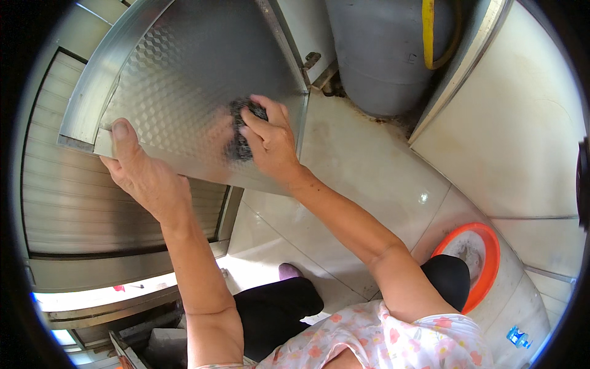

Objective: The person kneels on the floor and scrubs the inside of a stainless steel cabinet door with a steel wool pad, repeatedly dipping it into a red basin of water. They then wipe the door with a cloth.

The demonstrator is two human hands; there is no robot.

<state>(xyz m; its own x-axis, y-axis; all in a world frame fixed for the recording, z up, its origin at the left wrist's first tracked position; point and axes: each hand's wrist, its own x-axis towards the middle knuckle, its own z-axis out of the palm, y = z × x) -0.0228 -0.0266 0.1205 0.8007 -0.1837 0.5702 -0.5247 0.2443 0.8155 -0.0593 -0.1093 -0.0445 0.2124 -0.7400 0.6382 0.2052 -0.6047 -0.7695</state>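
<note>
My left hand (145, 177) grips the lower left corner of a metal-framed cabinet door (161, 97), its thumb on the face and its fingers behind the edge. The door's inner face is shiny, with an embossed pattern. In my right hand (272, 138) is a dark wire scouring pad (242, 129), pressed against the lower part of that face. A blurred reflection of the hand shows beside the pad.
A grey gas cylinder (382, 60) with a yellow hose (428, 37) stands in the open cabinet at the top. An orange basin (493, 258) of sudsy water sits on the tiled floor (364, 184) at right, near a small blue-labelled plastic bottle (518, 337). A slatted panel (92, 207) is at left.
</note>
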